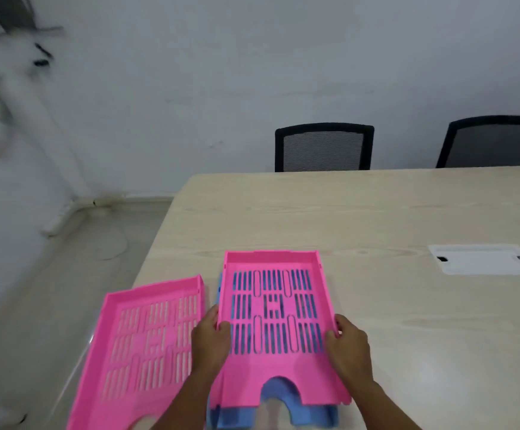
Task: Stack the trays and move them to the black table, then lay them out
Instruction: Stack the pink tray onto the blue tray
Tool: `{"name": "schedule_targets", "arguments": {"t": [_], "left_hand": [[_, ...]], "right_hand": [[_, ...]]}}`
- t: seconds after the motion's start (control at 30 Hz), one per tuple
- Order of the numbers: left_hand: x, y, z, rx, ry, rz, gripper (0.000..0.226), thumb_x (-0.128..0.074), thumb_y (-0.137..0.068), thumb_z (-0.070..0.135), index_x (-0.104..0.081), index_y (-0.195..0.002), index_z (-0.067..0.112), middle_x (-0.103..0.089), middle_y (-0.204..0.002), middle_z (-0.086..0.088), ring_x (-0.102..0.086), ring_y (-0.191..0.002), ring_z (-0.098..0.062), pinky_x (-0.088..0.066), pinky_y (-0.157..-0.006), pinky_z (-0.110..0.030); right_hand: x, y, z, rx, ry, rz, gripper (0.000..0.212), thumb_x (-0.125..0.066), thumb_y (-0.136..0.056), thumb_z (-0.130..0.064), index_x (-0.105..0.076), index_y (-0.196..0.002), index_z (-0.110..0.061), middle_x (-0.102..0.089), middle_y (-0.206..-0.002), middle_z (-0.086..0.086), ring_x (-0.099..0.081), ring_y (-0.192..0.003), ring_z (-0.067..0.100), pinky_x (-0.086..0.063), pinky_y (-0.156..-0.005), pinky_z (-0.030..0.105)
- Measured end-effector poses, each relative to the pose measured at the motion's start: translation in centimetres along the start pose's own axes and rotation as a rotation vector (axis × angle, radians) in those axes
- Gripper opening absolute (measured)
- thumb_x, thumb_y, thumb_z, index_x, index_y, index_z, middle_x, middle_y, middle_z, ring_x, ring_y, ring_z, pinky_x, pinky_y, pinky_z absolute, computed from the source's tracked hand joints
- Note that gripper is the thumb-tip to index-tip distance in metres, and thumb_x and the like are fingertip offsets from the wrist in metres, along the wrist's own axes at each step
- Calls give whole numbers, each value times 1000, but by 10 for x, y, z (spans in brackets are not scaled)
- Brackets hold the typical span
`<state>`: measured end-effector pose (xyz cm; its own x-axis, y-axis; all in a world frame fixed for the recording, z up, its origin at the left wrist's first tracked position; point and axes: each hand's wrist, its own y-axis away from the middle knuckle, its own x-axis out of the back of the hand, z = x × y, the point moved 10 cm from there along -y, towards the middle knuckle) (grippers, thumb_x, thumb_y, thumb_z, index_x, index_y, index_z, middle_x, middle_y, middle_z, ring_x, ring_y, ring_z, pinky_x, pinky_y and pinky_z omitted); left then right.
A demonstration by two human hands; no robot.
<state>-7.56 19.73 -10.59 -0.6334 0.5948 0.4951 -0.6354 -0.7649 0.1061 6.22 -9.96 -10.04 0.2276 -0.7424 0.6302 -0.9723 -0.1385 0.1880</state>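
A pink slotted tray (275, 321) lies on top of a blue tray (286, 412), whose front edge and left rim stick out beneath it. My left hand (210, 339) grips the pink tray's left wall and my right hand (347, 342) grips its right wall. A second pink tray (142, 346) lies flat to the left, near the table's left edge, apart from both hands. All trays rest on the light wooden table (376, 218).
A white cable cover plate (481, 259) is set into the table at the right. Two black mesh chairs (323, 147) (494, 141) stand behind the far edge against the wall. To the left the table drops to the floor.
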Motion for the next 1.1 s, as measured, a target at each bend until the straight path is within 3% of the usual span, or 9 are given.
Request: {"name": "schedule_targets", "arguments": {"t": [0.1, 0.23, 0.33, 0.4, 0.47, 0.53, 0.67, 0.9, 1.1], "left_hand": [[10, 6, -11, 31, 12, -3, 53, -49, -93, -2, -47, -144, 15, -67, -89, 7, -45, -33, -2, -45, -34, -22], [17, 10, -13, 59, 18, 17, 49, -49, -94, -2, -52, -140, 13, -72, -91, -1, -61, -51, -19, -57, -44, -34], [27, 11, -17, 72, 4, 70, 44, -51, -93, -2, -55, -136, 10, -71, -95, 2, -57, -44, 0, -51, -39, -17], [32, 12, -25, 90, -21, 88, 44, -52, -93, 0, -55, -137, 7, -71, -101, 3, -58, -45, -3, -50, -39, -13], [30, 16, -34, 119, -36, 74, 43, -52, -93, 1, -54, -136, 5, -73, -110, -6, -65, -53, -15, -60, -48, -28], [28, 22, -41, 152, -13, 62, 40, -52, -93, 1, -57, -132, 8, -74, -95, 1, -71, -55, -20, -63, -51, -38], [22, 27, -38, 154, 32, 66, 42, -53, -92, -1, -56, -133, 8, -72, -92, 9, -61, -45, 9, -44, -37, -7], [-12, 32, -34, 166, 18, -50, 54, -47, -96, 1, -39, -148, 12, -55, -79, 19, -57, -52, -11, -46, -43, -18], [-21, 25, -11, 70, 31, -53, 38, -58, -91, -1, -61, -129, 4, -55, -76, 26, -57, -50, 17, -37, -38, 1]], "right_hand": [[-10, 2, -9, 14, 19, -23, 15, -49, -87, -5, -64, -86, -10, -68, -73, 10, -65, -63, 28, -57, -63, 41], [-14, 3, -19, 31, 37, -36, 16, -47, -87, -6, -63, -87, -9, -69, -76, 11, -67, -65, 29, -59, -66, 45], [-17, 5, -24, 48, 56, -36, 16, -48, -87, -8, -63, -90, -9, -70, -78, 12, -67, -68, 32, -59, -68, 47], [-21, 8, -26, 53, 83, -58, 16, -48, -87, -10, -63, -90, -10, -70, -79, 11, -67, -69, 31, -59, -70, 46], [-24, 11, -26, 44, 109, -66, 15, -48, -87, -11, -63, -90, -13, -70, -80, 8, -67, -69, 28, -59, -70, 45], [-24, 12, -26, 36, 124, -53, 15, -47, -87, -12, -62, -90, -15, -69, -80, 7, -67, -70, 28, -59, -71, 44], [-19, 10, -26, 30, 128, -19, 16, -47, -87, -13, -62, -89, -16, -68, -80, 7, -67, -70, 29, -59, -70, 44], [0, 4, -14, -14, 104, 21, 16, -48, -89, -9, -59, -96, -16, -66, -79, 8, -64, -69, 29, -55, -66, 40], [17, 0, -2, -25, 159, 31, 13, -46, -90, -8, -58, -90, -11, -66, -76, 12, -64, -68, 33, -56, -67, 43]]}}
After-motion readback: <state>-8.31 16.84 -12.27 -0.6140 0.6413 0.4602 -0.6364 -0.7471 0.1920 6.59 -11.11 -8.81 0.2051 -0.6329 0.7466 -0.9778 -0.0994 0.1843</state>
